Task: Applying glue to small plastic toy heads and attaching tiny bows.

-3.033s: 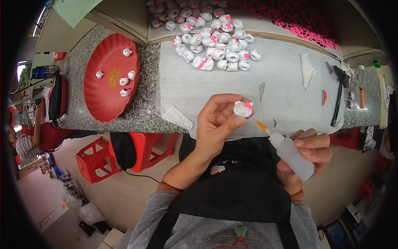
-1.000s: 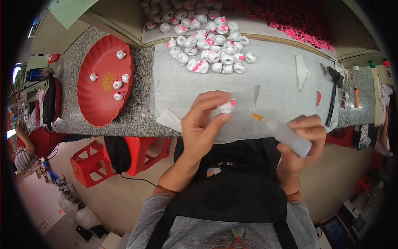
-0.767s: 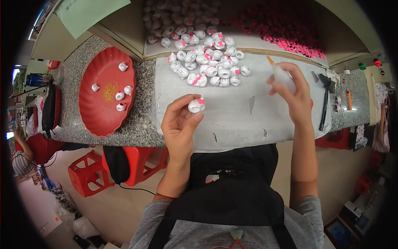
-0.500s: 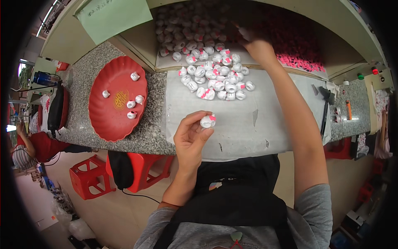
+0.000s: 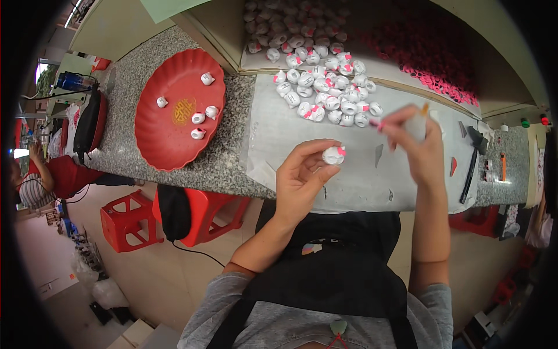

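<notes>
My left hand (image 5: 299,183) is closed, pinching a small white cat-head figurine (image 5: 333,155) with a pink bow between thumb and fingers above the pale mat. To its right, my right hand (image 5: 419,148) is raised over the mat, slightly smeared by motion. Its fingertips pinch a small pink piece (image 5: 377,124). A thin yellow-tipped stick (image 5: 425,109) pokes out by the right hand's fingers; its kind does not show. Beyond both hands lies a heap of white cat-head figurines (image 5: 331,93), several with pink bows.
At left, a red scalloped tray (image 5: 157,139) holds several white heads. Small pink pieces (image 5: 433,72) fill the shelf compartment at the back right. A black-handled tool (image 5: 469,174) and an orange pen-like stick (image 5: 503,167) lie at right. Red stools (image 5: 131,218) stand below the counter.
My right hand has come back from the pink pieces in the compartment to above the mat, a pink piece at its fingertips. My left hand still holds the figurine. The whole view has shifted.
</notes>
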Available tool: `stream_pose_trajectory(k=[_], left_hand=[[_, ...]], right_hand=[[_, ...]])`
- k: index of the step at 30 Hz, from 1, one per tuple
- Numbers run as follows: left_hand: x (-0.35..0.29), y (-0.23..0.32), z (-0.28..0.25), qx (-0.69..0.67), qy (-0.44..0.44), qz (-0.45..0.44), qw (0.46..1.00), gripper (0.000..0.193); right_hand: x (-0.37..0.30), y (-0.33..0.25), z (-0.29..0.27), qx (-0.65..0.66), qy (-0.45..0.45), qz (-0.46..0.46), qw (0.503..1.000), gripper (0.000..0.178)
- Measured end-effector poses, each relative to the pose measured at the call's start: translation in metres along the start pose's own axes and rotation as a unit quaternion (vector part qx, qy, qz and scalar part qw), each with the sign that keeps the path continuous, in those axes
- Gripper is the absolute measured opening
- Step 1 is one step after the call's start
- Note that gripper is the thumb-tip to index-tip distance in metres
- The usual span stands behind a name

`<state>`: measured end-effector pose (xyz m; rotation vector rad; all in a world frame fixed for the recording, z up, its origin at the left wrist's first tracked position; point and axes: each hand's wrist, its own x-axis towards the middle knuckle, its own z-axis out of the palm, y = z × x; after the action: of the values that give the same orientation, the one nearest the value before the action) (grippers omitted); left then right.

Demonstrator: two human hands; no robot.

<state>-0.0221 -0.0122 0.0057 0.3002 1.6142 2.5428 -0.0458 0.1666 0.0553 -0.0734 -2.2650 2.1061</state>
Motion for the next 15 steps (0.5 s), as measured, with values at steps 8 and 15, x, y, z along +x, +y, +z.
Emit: stream_pose_trajectory(k=[8, 15], left_hand=[[-0.004, -0.002, 0.015, 0.116, -0.061, 0.033, 0.991, 0.031], [-0.006, -0.002, 0.018, 0.161, -0.082, 0.038, 0.983, 0.031]], right_hand=[[-0.057, 0.017, 0.018, 0.175, -0.010, 0.046, 0.984, 0.010], [-0.060, 0.026, 0.018, 0.166, 0.004, 0.048, 0.985, 0.010]])
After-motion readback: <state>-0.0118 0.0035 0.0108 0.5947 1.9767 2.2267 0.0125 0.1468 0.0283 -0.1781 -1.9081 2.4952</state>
